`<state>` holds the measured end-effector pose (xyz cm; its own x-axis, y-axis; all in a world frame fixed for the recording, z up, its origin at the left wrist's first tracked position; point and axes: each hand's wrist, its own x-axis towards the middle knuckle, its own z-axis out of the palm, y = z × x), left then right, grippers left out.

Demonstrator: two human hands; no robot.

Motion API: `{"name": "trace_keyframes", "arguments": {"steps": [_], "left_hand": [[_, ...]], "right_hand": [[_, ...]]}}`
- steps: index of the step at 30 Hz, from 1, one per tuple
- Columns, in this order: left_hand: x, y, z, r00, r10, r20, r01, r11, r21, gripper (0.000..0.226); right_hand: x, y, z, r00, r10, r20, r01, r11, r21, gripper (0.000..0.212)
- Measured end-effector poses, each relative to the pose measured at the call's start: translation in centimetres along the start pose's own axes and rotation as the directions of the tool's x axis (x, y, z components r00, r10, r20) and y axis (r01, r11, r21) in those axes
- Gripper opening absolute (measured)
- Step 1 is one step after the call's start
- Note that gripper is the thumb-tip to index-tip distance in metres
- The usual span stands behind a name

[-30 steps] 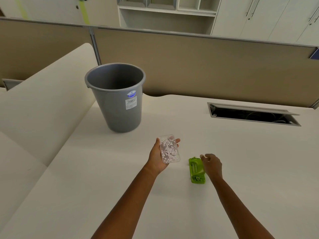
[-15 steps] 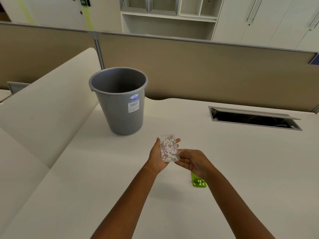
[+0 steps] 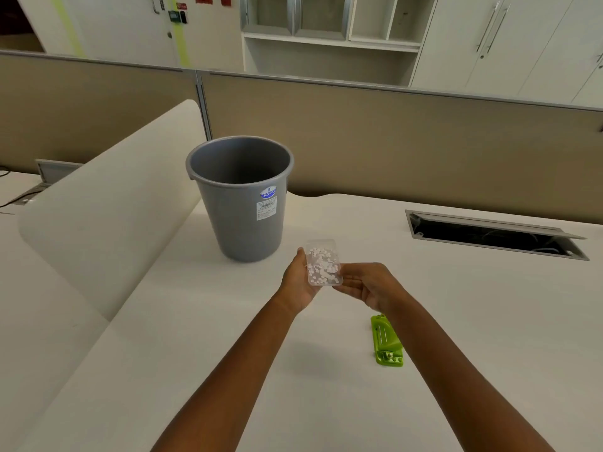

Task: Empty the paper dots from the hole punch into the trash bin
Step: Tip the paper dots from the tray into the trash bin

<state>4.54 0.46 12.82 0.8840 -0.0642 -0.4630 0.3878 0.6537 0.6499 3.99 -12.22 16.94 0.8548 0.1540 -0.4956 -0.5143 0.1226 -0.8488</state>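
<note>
My left hand (image 3: 298,282) cradles a clear plastic tray (image 3: 323,262) holding several white paper dots, level above the desk. My right hand (image 3: 370,285) touches the tray's near right corner with its fingertips. The green hole punch body (image 3: 386,342) lies on the desk under my right forearm, apart from both hands. A grey trash bin (image 3: 243,197) stands upright on the desk, up and left of the tray, its mouth open and its inside looking empty.
The white desk (image 3: 456,321) runs right to a cable slot (image 3: 492,233) with its lid raised. A curved white divider (image 3: 107,203) rises left of the bin. A tan partition (image 3: 391,135) closes the back edge.
My right hand left the green hole punch and came up to the tray's right corner. The tray stayed in my left hand, and the view tilted up slightly.
</note>
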Motion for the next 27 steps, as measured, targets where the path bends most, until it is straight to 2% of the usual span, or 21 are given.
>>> {"name": "trace_keyframes", "arguments": {"steps": [2, 3, 5, 8, 11, 13, 15, 17, 19, 21, 23, 27], "left_hand": [[0.2, 1.5, 0.1, 0.991, 0.087, -0.104, -0.083, 0.996, 0.038, 0.045], [0.4, 2.4, 0.1, 0.966, 0.165, -0.2, -0.15, 0.985, 0.086, 0.039], [0.6, 4.5, 0.1, 0.849, 0.348, -0.398, -0.285, 0.935, 0.209, 0.037], [0.5, 7.8, -0.1, 0.654, 0.519, -0.55, -0.355, 0.853, 0.384, 0.044], [0.3, 11.3, -0.3, 0.519, 0.624, -0.584, -0.382, 0.781, 0.494, 0.05], [0.5, 13.3, -0.7, 0.435, 0.716, -0.546, -0.399, 0.697, 0.596, 0.053], [0.7, 15.1, -1.1, 0.384, 0.79, -0.478, -0.365, 0.605, 0.708, 0.055], [1.1, 16.6, -1.5, 0.364, 0.834, -0.414, -0.303, 0.526, 0.794, 0.056], [1.3, 17.9, -1.8, 0.377, 0.855, -0.355, -0.231, 0.458, 0.858, 0.056], [1.9, 18.9, -2.1, 0.4, 0.864, -0.305, -0.167, 0.396, 0.903, 0.055], [2.4, 19.7, -2.4, 0.423, 0.866, -0.266, -0.118, 0.344, 0.932, 0.055], [3.6, 20.7, -3.1, 0.487, 0.841, -0.236, -0.056, 0.3, 0.952, 0.057]], "right_hand": [[0.4, -1.4, 0.7, 1.0, -0.027, 0.004, 0.027, 1.0, 0.014, 0.022], [0.5, -2.2, 1.1, 0.999, -0.038, 0.001, 0.038, 0.999, 0.026, 0.017], [0.9, -3.9, 2.0, 0.998, -0.06, -0.008, 0.061, 0.997, 0.039, 0.006], [1.7, -6.3, 3.1, 0.995, -0.1, -0.02, 0.1, 0.995, 0.02, 0.007], [2.4, -8.3, 4.5, 0.992, -0.126, -0.008, 0.126, 0.992, 0.004, 0.01], [3.0, -9.5, 5.7, 0.99, -0.14, 0.008, 0.14, 0.99, -0.005, 0.011], [3.8, -10.4, 6.8, 0.99, -0.143, 0.012, 0.143, 0.99, -0.01, 0.013], [4.4, -11.1, 7.9, 0.991, -0.135, 0.016, 0.135, 0.991, -0.011, 0.011], [4.7, -11.9, 9.0, 0.99, -0.138, 0.022, 0.138, 0.99, -0.017, 0.006], [5.4, -12.6, 10.2, 0.989, -0.144, 0.019, 0.145, 0.989, -0.035, 0.027], [5.8, -13.2, 11.3, 0.987, -0.162, -0.004, 0.162, 0.985, -0.057, 0.037], [6.5, -14.5, 13.6, 0.981, -0.191, -0.023, 0.188, 0.977, -0.099, 0.033]]}}
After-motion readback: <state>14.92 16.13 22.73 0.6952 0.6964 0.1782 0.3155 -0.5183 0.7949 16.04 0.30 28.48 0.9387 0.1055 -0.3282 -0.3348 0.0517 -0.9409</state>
